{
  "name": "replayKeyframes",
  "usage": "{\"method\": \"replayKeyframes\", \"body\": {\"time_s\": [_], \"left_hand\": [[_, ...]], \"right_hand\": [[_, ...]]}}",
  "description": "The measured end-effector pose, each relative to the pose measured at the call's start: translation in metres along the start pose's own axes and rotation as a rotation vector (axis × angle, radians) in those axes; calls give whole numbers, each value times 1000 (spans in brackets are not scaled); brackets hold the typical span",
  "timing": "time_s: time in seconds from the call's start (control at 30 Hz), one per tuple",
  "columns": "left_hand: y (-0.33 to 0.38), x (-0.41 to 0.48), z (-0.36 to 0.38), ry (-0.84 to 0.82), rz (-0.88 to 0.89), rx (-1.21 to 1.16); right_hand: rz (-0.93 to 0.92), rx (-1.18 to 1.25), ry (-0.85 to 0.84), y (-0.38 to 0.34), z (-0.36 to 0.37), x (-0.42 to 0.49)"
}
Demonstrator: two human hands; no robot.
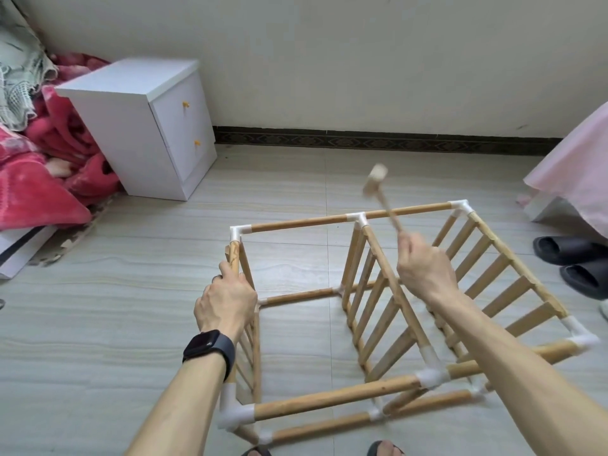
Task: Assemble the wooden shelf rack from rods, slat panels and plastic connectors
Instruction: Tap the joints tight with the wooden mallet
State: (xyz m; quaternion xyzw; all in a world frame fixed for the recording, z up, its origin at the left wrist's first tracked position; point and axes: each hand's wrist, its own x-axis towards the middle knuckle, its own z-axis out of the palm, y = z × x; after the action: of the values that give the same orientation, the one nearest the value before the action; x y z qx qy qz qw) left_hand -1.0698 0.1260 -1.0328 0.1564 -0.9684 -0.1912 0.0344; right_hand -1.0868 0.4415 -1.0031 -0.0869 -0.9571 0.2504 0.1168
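The wooden shelf rack [329,398] lies on its side on the floor [131,307], with the open frame facing up. The left grip [225,301] is closed round the upper rod of the left slat panel [250,343], just short of the far-left corner connector [238,232], and steadies the frame. The right grip [424,268] is closed round the handle of a wooden mallet [375,181]. The mallet head is raised and blurred, and the handle points away from the person and slightly left. The head hangs above the far rod [296,223], whose long axis runs left to right, between the middle T-connector [358,218] and the far-right corner connector [460,207] — nearer the T-connector.

Judgement: the next move is a downward blow to seat a joint. The T-connector, just below and left of the head, is the likely target, and only the right grip is placed to reach it — the left grip sits well apart from the strike line
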Motion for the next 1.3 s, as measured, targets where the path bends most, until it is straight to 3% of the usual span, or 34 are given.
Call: {"method": "replayKeyframes", "body": {"time_s": [0.07, 0.17, 0.3, 0.43, 0.57, 0.7, 0.93, 1.17, 1.3], "left_hand": [[0, 0, -1, 1, 0, 1], [1, 1, -1, -2, 1, 1], [1, 0, -3, -11, -4, 5], [2, 1, -3, -15, -1, 22], [3, 0, -3, -3, -1, 36], [4, 0, -2, 59, 146, 179], [23, 14, 5, -45, 369, 583], [153, 2, 45, -137, 691, 174], [198, -17, 71, -282, 783, 204]], "right_hand": [[35, -2, -56, 6, 3, 4], [-25, 202, 124, 4, 1, 6], [50, -33, -60, 0, 2, 8], [-45, 116, 173, 2, 6, 4], [92, -157, -65, 13, 13, 8], [113, -32, 29, 31, 10, 11], [301, 77, 14, 69, -13, 11], [375, -27, 112, 122, -57, 25], [345, -42, 155, 131, -71, 42]]}}
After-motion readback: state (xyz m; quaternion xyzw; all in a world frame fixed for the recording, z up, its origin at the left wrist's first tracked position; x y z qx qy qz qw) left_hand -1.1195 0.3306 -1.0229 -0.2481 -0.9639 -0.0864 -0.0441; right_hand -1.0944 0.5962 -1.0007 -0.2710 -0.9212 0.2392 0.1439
